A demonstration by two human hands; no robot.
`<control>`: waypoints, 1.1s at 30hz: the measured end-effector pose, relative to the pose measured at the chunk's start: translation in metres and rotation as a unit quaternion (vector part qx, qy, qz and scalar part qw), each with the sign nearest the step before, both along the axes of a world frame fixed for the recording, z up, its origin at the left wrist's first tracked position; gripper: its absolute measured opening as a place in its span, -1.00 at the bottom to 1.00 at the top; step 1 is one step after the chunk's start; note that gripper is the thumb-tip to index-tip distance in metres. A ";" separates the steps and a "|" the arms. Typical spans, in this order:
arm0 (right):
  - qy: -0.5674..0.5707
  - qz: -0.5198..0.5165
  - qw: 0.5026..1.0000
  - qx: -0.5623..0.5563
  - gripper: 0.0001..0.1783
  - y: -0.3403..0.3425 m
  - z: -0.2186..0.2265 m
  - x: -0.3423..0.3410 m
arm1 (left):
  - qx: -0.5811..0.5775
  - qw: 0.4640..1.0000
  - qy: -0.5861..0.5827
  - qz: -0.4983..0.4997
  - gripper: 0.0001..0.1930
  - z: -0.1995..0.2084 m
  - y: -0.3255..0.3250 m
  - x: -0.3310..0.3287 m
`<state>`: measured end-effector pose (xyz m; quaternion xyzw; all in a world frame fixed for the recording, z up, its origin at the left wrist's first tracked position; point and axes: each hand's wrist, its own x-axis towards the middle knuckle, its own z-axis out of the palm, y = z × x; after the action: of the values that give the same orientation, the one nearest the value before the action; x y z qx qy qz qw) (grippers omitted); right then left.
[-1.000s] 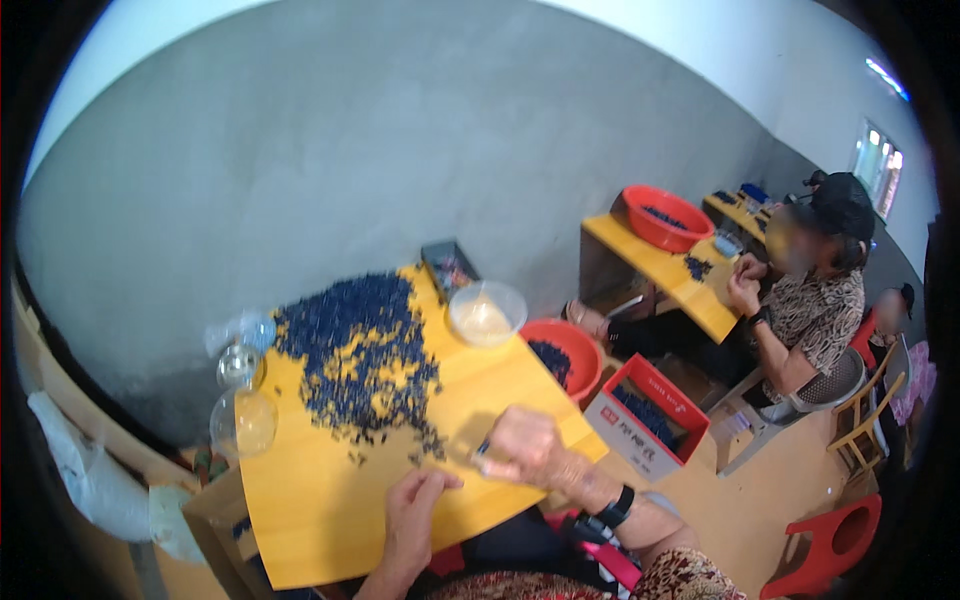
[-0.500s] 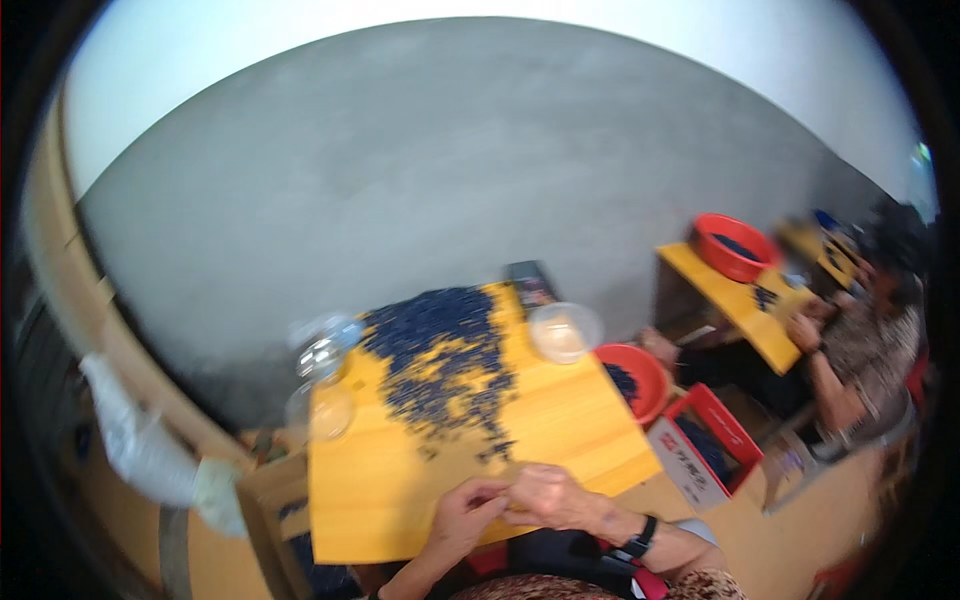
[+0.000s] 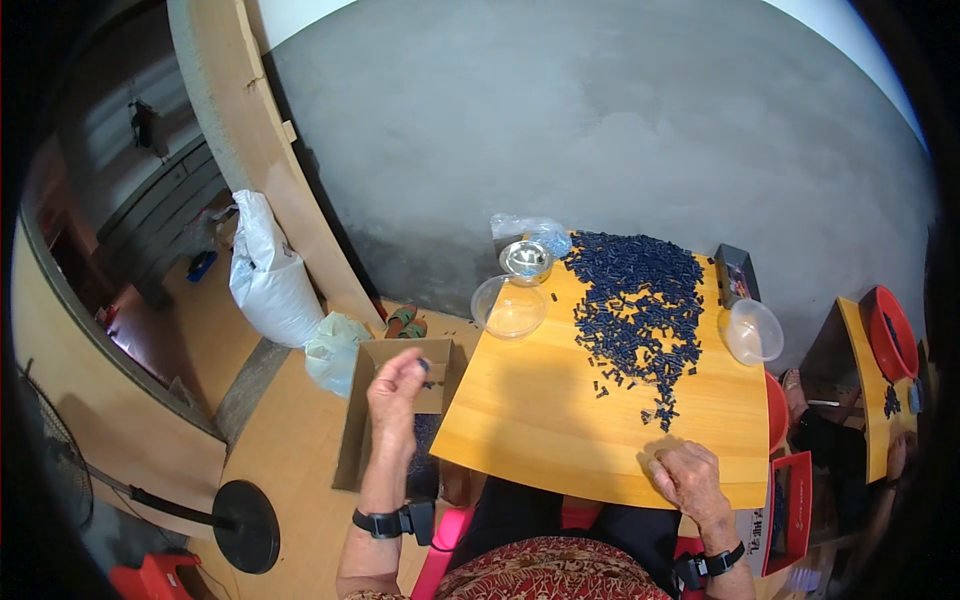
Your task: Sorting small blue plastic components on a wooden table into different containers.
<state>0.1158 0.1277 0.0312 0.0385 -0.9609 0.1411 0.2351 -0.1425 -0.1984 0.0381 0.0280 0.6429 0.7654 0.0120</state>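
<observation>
My left hand (image 3: 393, 398) is off the table's left side, above an open cardboard box (image 3: 347, 440). Its fingers are pinched together, and a small dark blue piece (image 3: 423, 366) shows at the fingertips. On the yellow wooden table (image 3: 530, 400), near its front edge, rests my right hand (image 3: 692, 480) with fingers curled in; what they hold, if anything, is hidden. A wide heap of small dark blue tube-like pieces (image 3: 640, 265) covers the table's far part and thins out toward me. More dark pieces lie down inside the box.
Clear plastic bowls (image 3: 510, 308) and a shiny metal bowl (image 3: 526, 260) stand at the table's left; another clear bowl (image 3: 754, 332) and a dark tray (image 3: 738, 272) at its right. White sacks (image 3: 270, 270) and a fan base (image 3: 245, 527) are left. A co-worker's hand (image 3: 898, 455) shows far right.
My hands have parted from close together at the table's front edge. The left moved left over the box; the right stayed near the edge. The view has swung left.
</observation>
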 end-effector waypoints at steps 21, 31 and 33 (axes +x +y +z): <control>0.040 -0.112 0.993 -0.025 -0.79 0.018 -0.043 0.026 | -0.071 0.996 0.039 -0.048 -0.85 0.049 -0.024 -0.026; 0.011 -0.090 0.996 -0.007 -0.77 0.020 -0.042 0.028 | -0.262 0.910 0.009 -0.321 -0.80 -0.016 0.053 0.030; 0.001 -0.080 0.997 0.002 -0.75 0.022 -0.043 0.029 | -0.270 0.901 0.019 -0.340 -0.79 -0.019 0.069 0.038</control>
<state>0.1445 0.1492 -0.0122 -0.0376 -0.9611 0.1200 0.2460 -0.1047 -0.1298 0.0191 0.2552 0.7763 0.5112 0.2662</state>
